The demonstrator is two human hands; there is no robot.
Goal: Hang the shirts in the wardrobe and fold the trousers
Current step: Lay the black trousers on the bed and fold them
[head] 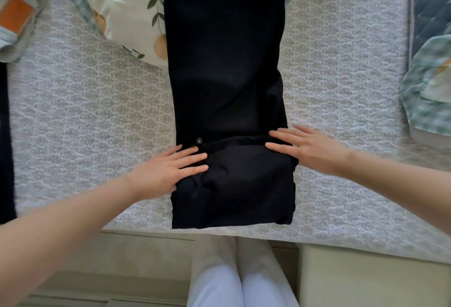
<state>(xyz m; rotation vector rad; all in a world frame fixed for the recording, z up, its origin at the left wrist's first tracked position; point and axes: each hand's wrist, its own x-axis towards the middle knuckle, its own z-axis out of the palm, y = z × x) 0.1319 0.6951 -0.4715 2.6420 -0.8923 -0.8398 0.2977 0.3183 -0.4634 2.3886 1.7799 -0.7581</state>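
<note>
Black trousers (224,62) lie lengthwise on the patterned grey bedspread (92,111), legs running away from me. Their near end is folded over into a thick flap (239,184) close to the bed's front edge, with a small button showing at the fold line. My left hand (166,170) rests flat on the flap's left side, fingers spread. My right hand (307,145) lies flat on the flap's upper right corner, fingers spread too. Neither hand grips the cloth.
A floral pillow (129,14) sits at the back left, partly under the trousers. A crumpled pale garment with an orange patch (17,16) lies far left. Checked and floral bedding (429,82) is at the right. A dark cloth strip (6,148) runs along the left edge.
</note>
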